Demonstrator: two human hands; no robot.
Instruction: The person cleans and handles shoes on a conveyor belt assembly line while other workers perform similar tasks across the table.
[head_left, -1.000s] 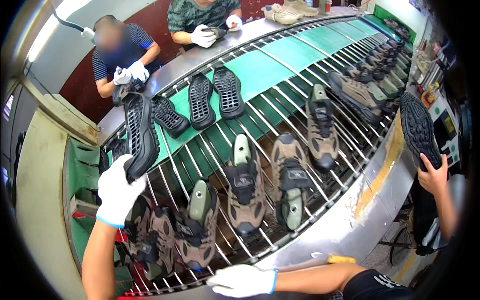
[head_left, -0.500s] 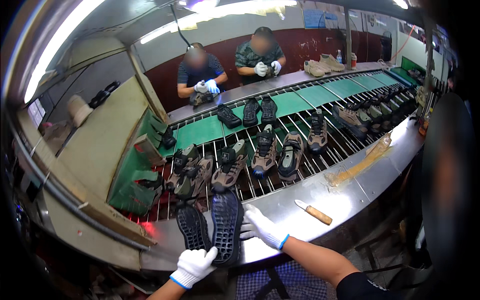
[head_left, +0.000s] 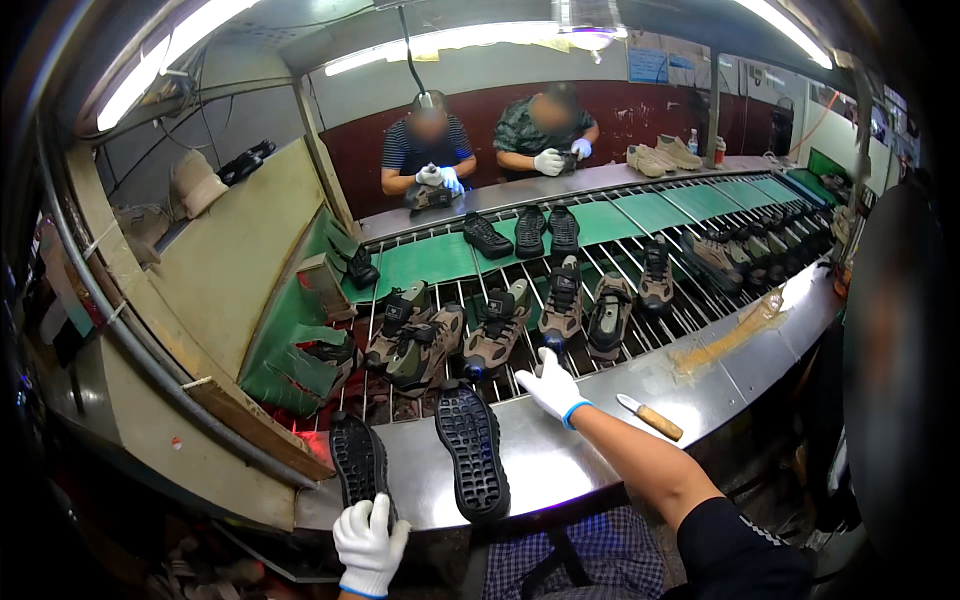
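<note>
Two black rubber shoe soles with gridded faces lie at the near steel edge. My left hand [head_left: 370,545], in a white glove, has its fingers at the near end of the left shoe sole [head_left: 355,455], gripping it. The right shoe sole [head_left: 472,450] lies untouched between my hands. My right hand [head_left: 552,388], gloved too, is open, its fingers stretched forward just short of the toe of a brown and black shoe [head_left: 562,305]. Beside that shoe stand another brown shoe [head_left: 496,325] on its left and a black-topped shoe [head_left: 608,318] on its right.
A wooden-handled knife [head_left: 650,417] lies on the steel ledge [head_left: 740,375], near a brown tape strip [head_left: 728,338]. Behind is a metal-rod conveyor with green sheets [head_left: 615,218] and several shoes. Two gloved people work across it. A wooden post end [head_left: 262,432] stands left.
My left hand has left the right sole and moved left with the left sole, so the two soles lie farther apart. My right hand has gone forward from the right sole toward the shoes.
</note>
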